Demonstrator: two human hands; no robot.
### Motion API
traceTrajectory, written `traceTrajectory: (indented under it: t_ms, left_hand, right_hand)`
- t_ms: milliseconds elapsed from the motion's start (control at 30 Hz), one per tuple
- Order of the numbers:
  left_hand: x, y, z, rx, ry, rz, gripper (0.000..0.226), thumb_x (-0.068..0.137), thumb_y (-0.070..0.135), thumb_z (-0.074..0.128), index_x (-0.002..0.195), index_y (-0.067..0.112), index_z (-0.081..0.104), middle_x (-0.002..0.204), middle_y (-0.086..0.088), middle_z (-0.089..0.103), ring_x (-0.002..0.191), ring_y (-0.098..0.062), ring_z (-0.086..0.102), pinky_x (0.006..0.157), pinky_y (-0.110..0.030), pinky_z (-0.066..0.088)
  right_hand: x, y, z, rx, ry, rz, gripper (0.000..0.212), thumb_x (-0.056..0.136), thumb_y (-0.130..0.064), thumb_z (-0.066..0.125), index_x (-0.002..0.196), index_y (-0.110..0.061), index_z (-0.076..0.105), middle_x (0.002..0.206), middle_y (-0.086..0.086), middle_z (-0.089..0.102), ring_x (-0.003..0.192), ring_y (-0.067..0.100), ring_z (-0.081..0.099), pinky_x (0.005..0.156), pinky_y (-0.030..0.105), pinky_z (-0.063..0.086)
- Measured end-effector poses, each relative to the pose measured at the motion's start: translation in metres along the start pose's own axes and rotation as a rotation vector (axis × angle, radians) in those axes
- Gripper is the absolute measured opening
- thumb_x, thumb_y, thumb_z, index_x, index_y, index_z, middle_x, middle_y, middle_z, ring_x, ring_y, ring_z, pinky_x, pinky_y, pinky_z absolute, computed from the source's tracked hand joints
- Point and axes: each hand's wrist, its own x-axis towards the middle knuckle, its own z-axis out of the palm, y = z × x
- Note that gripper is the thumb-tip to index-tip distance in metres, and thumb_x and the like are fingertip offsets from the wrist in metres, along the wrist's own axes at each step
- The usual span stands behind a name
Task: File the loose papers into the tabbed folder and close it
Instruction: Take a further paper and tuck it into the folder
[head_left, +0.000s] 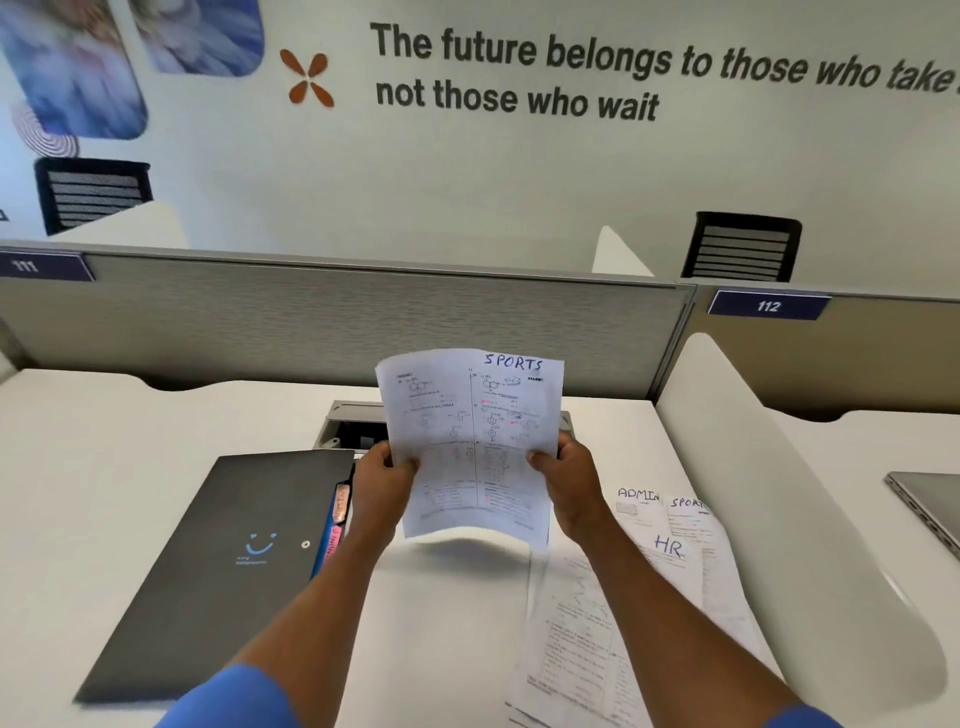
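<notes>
The white table (104, 441) carries everything. A dark grey tabbed folder (223, 561) lies flat and closed on its left half. A fanned pile of loose papers (649, 597), headed ADMIN, SPORTS and HR, covers the right half down to the near edge. Between them, lifted clear of the table, a printed sheet (472, 441) headed SPORTS stands upright and bows slightly. The left hand (382, 483) pinches its left edge with the thumb in front, and the right hand (569, 483) pinches its right edge the same way. Coloured tabs (335, 525) stick out of the folder's right edge, just beside the left wrist; one seems to read ADMIN, the rest are too blurred to read.

The step in hand looks like reading the heading to sort this sheet. Next, one hand must let go, lift the cover, find the matching tab and slide the sheet in.

A bare strip of table lies between folder and pile. The partition (337, 322) and an open cable box (348, 421) close the back.
</notes>
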Motion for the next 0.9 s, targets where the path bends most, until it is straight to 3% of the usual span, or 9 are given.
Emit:
traceTrajectory:
  t_ms: [167,267,367,433,633,767,833,900]
  left_hand:
    - [-0.011,-0.021,-0.001,0.123,-0.003,-0.016,0.010,0.086,0.006,0.059,0.093,0.001,0.064,0.090,-0.017,0.068,0.084,-0.034,0.065,0.076,-0.051,0.056]
    - [-0.015,-0.024,0.000,0.149,-0.028,-0.034,0.009,0.089,0.008,0.058,0.094,0.003,0.065,0.089,-0.009,0.068,0.083,-0.027,0.064,0.072,-0.040,0.057]
    - [-0.017,-0.020,0.000,0.153,-0.028,-0.011,0.010,0.090,0.006,0.057,0.091,0.013,0.064,0.086,0.003,0.066,0.081,-0.018,0.063,0.063,-0.025,0.052]
    - [-0.015,-0.016,-0.002,0.166,-0.030,0.005,0.013,0.091,0.006,0.056,0.092,0.016,0.064,0.087,0.004,0.067,0.080,-0.017,0.064,0.060,-0.021,0.050]
    - [-0.005,-0.012,-0.022,0.257,0.011,0.001,0.010,0.086,0.006,0.060,0.090,0.012,0.067,0.087,-0.001,0.070,0.078,-0.022,0.066,0.060,-0.026,0.051]
    - [-0.005,-0.018,-0.040,0.407,-0.030,0.012,0.013,0.086,0.005,0.055,0.092,0.011,0.063,0.085,0.002,0.065,0.077,-0.021,0.063,0.056,-0.022,0.044]
    - [-0.004,-0.027,-0.051,0.493,-0.033,0.001,0.017,0.084,0.002,0.046,0.080,0.009,0.060,0.078,-0.001,0.063,0.072,-0.023,0.061,0.052,-0.023,0.043]
    - [-0.005,-0.034,-0.063,0.554,-0.028,-0.017,0.026,0.084,0.000,0.038,0.074,0.009,0.061,0.081,-0.008,0.065,0.075,-0.028,0.061,0.057,-0.028,0.048]
  right_hand:
    - [-0.006,0.028,0.000,-0.082,0.038,0.049,0.028,0.085,0.004,0.059,0.099,-0.020,0.066,0.101,0.006,0.071,0.098,0.029,0.066,0.088,0.046,0.054]
    - [-0.009,0.036,-0.001,-0.135,0.034,0.065,0.029,0.079,-0.011,0.063,0.108,-0.013,0.065,0.104,0.008,0.071,0.095,0.028,0.067,0.079,0.038,0.056]
    - [-0.010,0.043,-0.003,-0.235,-0.007,0.105,0.026,0.087,-0.007,0.061,0.113,-0.010,0.063,0.099,0.006,0.069,0.087,0.023,0.064,0.071,0.028,0.048]
    - [-0.010,0.047,-0.005,-0.292,-0.030,0.108,0.026,0.089,-0.007,0.058,0.114,-0.008,0.064,0.096,0.004,0.070,0.084,0.023,0.064,0.069,0.028,0.047]
    - [-0.011,0.046,0.005,-0.317,-0.103,0.054,0.032,0.087,-0.014,0.055,0.117,-0.012,0.067,0.110,0.003,0.073,0.100,0.021,0.069,0.089,0.041,0.056]
    - [-0.012,0.045,0.017,-0.253,-0.144,0.112,0.026,0.092,-0.005,0.053,0.112,-0.012,0.067,0.110,0.003,0.073,0.098,0.021,0.071,0.088,0.039,0.058]
    - [-0.012,0.048,0.022,-0.228,-0.165,0.153,0.026,0.092,-0.005,0.053,0.113,-0.009,0.067,0.109,0.005,0.074,0.096,0.023,0.072,0.087,0.040,0.059]
    - [-0.013,0.052,0.027,-0.193,-0.189,0.179,0.027,0.089,-0.006,0.054,0.113,-0.007,0.067,0.109,0.009,0.074,0.097,0.027,0.072,0.088,0.046,0.057]
